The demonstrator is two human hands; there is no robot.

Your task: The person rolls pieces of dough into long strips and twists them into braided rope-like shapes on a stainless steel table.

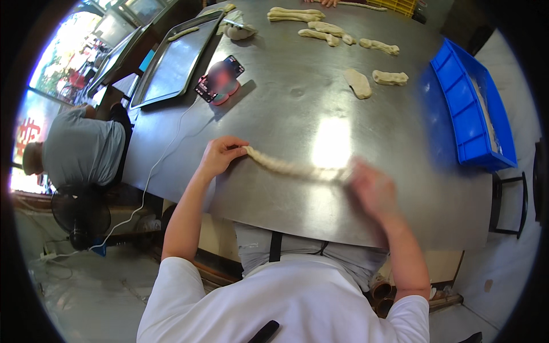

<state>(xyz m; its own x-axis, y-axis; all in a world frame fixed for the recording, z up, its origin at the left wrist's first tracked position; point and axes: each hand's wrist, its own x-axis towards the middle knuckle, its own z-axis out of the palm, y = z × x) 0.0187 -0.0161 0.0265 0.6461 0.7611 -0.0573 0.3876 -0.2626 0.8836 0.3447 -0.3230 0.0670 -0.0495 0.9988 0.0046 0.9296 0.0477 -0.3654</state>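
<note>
A long twisted rope of dough (291, 168) stretches between my two hands just over the near part of the steel table (274, 206). My left hand (225, 152) pinches its left end between thumb and fingers. At the other end is my right hand (372, 184), blurred by motion, with the dough at its fingertips; how its fingers close on it is hard to see. Farther back on the table lie a flat dough piece (358, 84), a short dough roll (390, 78) and several longer dough pieces (296, 15).
A blue plastic crate (465, 107) stands at the right edge. At the left are a metal baking tray (188, 73) with a thin dough strip, and a phone (219, 80) on a stand with a white cable (161, 158). Another person's hands (328, 2) are at the far edge; a person sits at left.
</note>
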